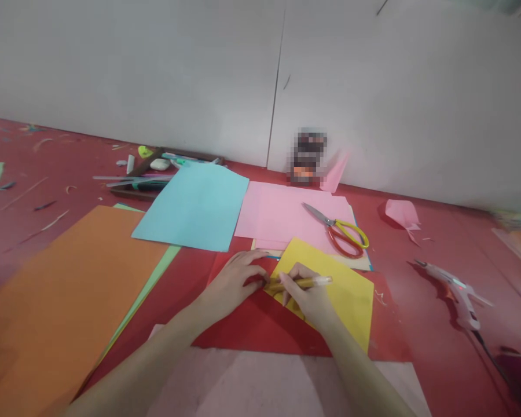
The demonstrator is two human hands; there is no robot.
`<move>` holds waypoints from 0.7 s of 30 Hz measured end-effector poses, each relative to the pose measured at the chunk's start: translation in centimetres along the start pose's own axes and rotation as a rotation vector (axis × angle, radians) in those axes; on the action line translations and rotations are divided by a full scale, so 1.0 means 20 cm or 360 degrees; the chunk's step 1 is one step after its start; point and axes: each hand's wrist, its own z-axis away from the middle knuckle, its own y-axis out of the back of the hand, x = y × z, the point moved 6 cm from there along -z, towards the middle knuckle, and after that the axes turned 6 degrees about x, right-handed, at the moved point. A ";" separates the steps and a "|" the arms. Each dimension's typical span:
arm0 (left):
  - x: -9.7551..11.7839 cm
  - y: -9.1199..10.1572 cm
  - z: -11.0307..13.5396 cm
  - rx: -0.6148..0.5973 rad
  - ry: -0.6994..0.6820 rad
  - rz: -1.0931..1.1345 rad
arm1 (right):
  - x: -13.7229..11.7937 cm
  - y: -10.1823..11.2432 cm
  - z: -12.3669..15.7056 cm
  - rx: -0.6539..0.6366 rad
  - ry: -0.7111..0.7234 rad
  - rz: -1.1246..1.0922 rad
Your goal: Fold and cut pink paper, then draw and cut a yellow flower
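Observation:
My right hand (308,295) is closed around a gold pen (315,282) with a clear end. The pen lies low over the left part of a yellow sheet of paper (351,289), its tip near the sheet's left corner. At that same corner my left hand (238,278) has its thumb and a bent finger pinched on the yellow paper, the other fingers reaching past it. The fingertips are partly in shadow. Beneath the yellow sheet lies a red sheet (252,330).
Scissors (336,229) rest on pink sheets (278,208). A blue sheet (195,208) overlaps a tray of pens (134,191). Orange paper (82,289) covers the left. A glue gun (455,289) with a cord lies right. Behind, a blurred upright item (308,156) leans against the wall (156,75).

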 end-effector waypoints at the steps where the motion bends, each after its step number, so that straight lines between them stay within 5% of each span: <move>1: 0.00 0.00 0.00 -0.0001 0.0005 -0.0003 | 0.00 0.00 0.00 -0.0004 0.0001 0.0008; 21: -0.01 0.00 0.00 0.0024 -0.0013 -0.0004 | 0.02 0.00 0.00 0.0022 -0.0007 -0.0007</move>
